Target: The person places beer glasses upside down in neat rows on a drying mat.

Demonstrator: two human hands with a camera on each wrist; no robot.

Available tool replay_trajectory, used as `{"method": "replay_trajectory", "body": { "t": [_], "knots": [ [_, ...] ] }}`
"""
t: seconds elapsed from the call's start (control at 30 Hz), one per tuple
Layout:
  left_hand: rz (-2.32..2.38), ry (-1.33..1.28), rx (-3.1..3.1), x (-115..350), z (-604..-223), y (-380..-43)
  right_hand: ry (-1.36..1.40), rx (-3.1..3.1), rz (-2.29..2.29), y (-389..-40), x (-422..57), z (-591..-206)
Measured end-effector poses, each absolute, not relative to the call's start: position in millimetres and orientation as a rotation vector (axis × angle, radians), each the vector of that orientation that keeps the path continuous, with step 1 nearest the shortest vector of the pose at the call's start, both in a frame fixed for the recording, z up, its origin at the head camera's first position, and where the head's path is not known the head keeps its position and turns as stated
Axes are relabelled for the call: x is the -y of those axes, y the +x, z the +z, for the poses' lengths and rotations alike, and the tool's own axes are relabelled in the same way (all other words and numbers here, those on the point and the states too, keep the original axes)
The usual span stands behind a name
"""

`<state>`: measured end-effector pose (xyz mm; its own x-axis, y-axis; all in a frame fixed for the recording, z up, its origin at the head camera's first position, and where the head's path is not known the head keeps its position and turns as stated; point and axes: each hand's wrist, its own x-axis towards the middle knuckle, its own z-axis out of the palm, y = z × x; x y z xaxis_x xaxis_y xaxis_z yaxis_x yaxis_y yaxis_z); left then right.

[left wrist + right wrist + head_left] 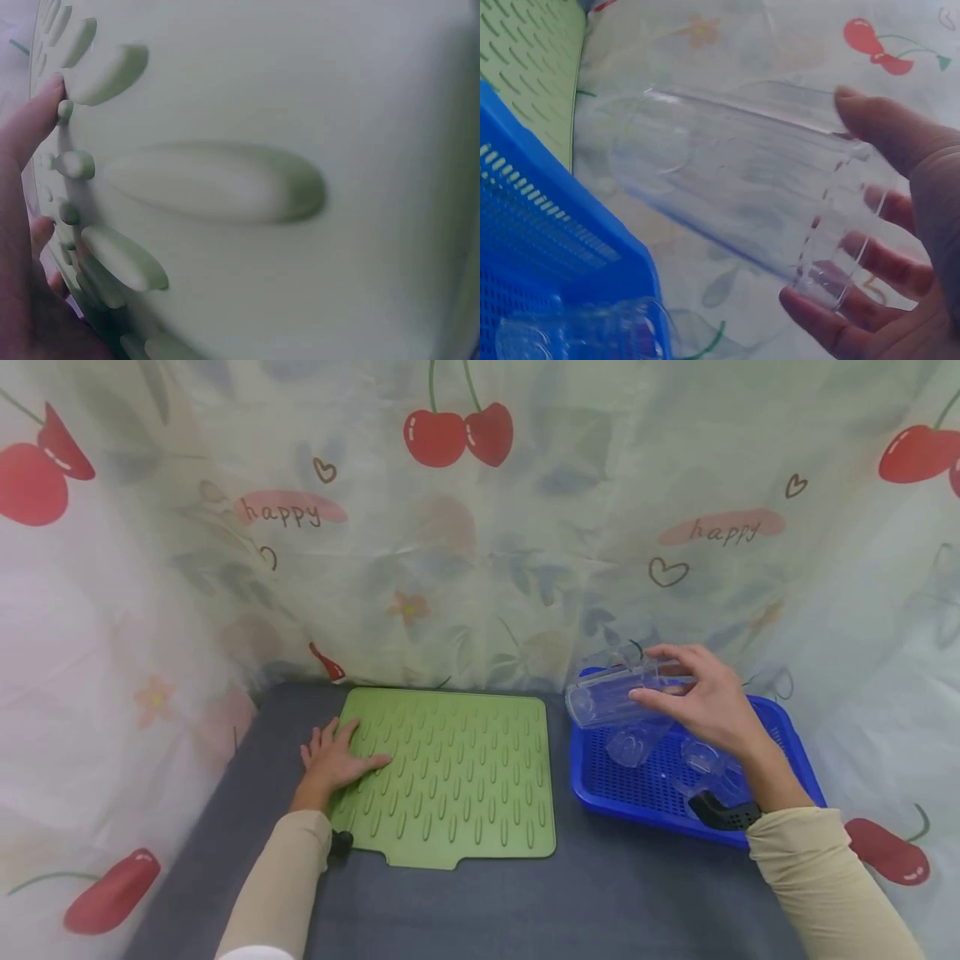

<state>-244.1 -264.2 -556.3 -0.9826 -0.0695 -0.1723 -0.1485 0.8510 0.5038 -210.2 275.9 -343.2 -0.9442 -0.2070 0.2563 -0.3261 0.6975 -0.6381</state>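
Note:
My left hand [336, 762] rests with spread fingers on the left edge of a green mat [468, 843] covered in raised oval bumps. In the left wrist view, the bumps [225, 184] fill most of the picture and the fingers show at the left. With thumb and fingers, my right hand [705, 697] grips a clear drinking glass [727, 180] round one end. The glass lies tilted nearly sideways above the blue basket [652, 810], its other end pointing left toward the mat. More clear glasses [701, 756] lie in the basket, partly behind my right wrist.
The mat and basket stand side by side on a dark grey cloth-covered table [510, 910]. A curtain [487, 552] printed with cherries hangs close behind and on both sides. A black wrist device [723, 812] sits low over the basket.

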Motion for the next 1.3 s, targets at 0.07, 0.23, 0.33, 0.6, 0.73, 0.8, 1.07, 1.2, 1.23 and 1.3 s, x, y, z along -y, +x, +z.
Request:
{"method": "replay_trajectory", "body": {
  "t": [0.07, 0.23, 0.33, 0.6, 0.73, 0.8, 1.07, 1.2, 1.23, 1.3],
  "knots": [
    [0.8, -0.173, -2.873, 263, -556, -244, 0.406, 2.721, 1.144, -212, -275, -347],
    [0.795, -0.193, -2.868, 262, -553, -242, 0.352, 2.692, 1.298, -218, -270, -357],
    [0.784, -0.193, -2.855, 263, -550, -243, 0.334, 2.662, 1.387, -221, -262, -366],
    [0.817, -0.172, -2.848, 266, -551, -243, 0.339, 2.477, 1.619, -231, -237, -394],
    [0.809, -0.175, -2.844, 268, -551, -241, 0.283, 2.362, 1.845, -236, -219, -402],
    [0.815, -0.179, -2.85, 269, -551, -241, 0.249, 2.311, 1.933, -240, -209, -405],
    [0.83, -0.162, -2.858, 269, -551, -242, 0.207, 2.167, 2.148, -251, -174, -414],
    [0.821, -0.159, -2.855, 266, -552, -244, 0.187, 2.107, 2.224, -253, -163, -418],
    [0.822, -0.16, -2.853, 266, -553, -245, 0.173, 2.093, 2.244, -253, -160, -419],
    [0.825, -0.157, -2.85, 265, -556, -246, 0.15, 2.053, 2.29, -255, -155, -421]
  ]
}}
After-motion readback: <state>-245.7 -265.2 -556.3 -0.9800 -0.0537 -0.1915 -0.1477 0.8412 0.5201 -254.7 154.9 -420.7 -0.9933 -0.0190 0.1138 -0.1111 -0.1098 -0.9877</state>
